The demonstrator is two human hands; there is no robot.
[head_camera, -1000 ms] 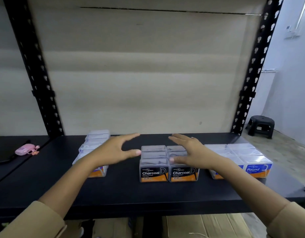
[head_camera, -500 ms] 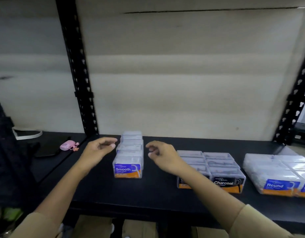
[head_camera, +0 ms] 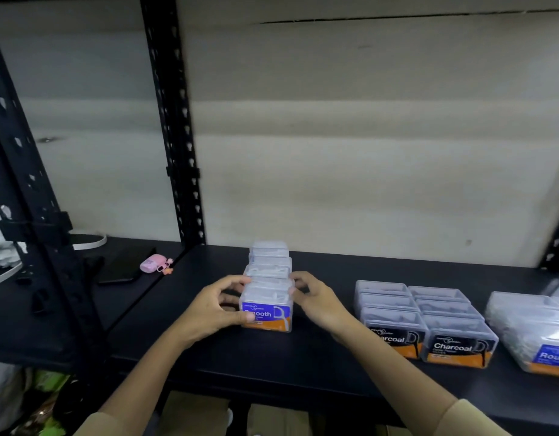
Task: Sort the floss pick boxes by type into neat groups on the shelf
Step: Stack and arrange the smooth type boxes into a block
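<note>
A single-file row of clear Smooth floss pick boxes (head_camera: 268, 287) runs front to back on the black shelf (head_camera: 303, 354). My left hand (head_camera: 216, 305) grips the front Smooth box from its left side, thumb across the blue label. My right hand (head_camera: 315, 298) holds the same box's right side with curled fingers. To the right stands a two-wide block of Charcoal boxes (head_camera: 429, 325). Further right, cut by the frame edge, sits the group of Round boxes (head_camera: 532, 332).
A black upright post (head_camera: 174, 127) rises behind the Smooth row at the left. On the neighbouring shelf lie a pink earbud case (head_camera: 152, 264), a dark phone (head_camera: 124, 269) and a white round object (head_camera: 86, 240). Cardboard boxes (head_camera: 271, 420) sit below the shelf.
My view swung left from the Charcoal block to the Smooth row. Both hands left the Charcoal boxes, moved left, and closed on the sides of the front Smooth box.
</note>
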